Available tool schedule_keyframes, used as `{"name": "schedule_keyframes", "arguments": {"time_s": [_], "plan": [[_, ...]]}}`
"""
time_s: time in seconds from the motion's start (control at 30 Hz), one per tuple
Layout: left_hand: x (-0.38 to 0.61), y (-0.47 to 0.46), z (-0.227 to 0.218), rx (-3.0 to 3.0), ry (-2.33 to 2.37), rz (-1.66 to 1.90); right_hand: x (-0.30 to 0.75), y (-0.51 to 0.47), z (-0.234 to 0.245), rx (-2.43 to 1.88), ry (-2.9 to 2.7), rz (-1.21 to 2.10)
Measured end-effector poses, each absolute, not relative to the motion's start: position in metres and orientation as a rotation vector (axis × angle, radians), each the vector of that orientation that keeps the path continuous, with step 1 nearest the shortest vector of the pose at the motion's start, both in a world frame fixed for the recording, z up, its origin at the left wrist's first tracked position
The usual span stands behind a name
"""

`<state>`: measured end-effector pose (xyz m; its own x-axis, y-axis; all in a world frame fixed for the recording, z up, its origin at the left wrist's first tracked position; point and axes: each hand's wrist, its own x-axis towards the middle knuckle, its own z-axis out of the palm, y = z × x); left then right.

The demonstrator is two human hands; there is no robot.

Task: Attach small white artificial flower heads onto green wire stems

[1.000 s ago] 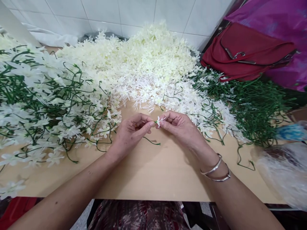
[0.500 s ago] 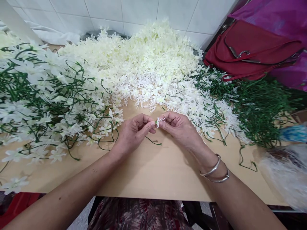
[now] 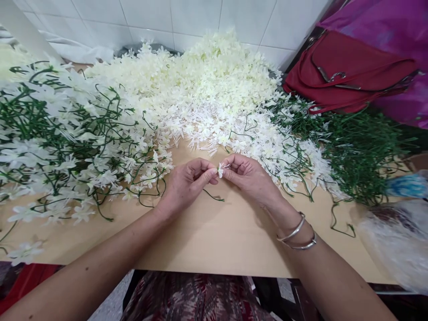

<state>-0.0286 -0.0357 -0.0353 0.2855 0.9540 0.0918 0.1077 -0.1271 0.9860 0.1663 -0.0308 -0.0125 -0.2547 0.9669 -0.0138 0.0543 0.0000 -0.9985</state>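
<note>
Over the middle of the table (image 3: 214,240), my two hands meet at a small white artificial flower (image 3: 220,170). My left hand (image 3: 192,180) is closed, thumb and forefinger pinching the flower's green stem end. A thin green stem (image 3: 213,195) sticks out below those fingers. From the other side my right hand (image 3: 249,176) pinches the flower's petals and white stamens. Silver bangles (image 3: 299,236) circle the right wrist. Just beyond the hands lies a big heap of loose white blossoms (image 3: 214,84).
Stemmed white flowers (image 3: 76,138) pile up at the left. Bare green stems (image 3: 357,151) are bunched at the right, below a red handbag (image 3: 347,67) and a purple bag (image 3: 384,26). A clear plastic bag (image 3: 401,245) lies at the right edge. White tiles back the table.
The hands stay almost in place on the flower, whose white petals show slightly more fully between the fingertips. The whole view has shifted a little.
</note>
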Motion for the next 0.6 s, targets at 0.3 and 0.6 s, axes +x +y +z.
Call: {"name": "schedule_keyframes", "arguments": {"time_s": [0.3,0.6], "plan": [[-0.028,-0.036,-0.038,1.632,1.077,1.065,0.192,-0.023,0.007,-1.173,-1.370,0.958],[-0.024,-0.042,-0.031,1.884,1.387,1.255,0.206,-0.021,-0.005,-1.515,-1.785,0.416]]}}
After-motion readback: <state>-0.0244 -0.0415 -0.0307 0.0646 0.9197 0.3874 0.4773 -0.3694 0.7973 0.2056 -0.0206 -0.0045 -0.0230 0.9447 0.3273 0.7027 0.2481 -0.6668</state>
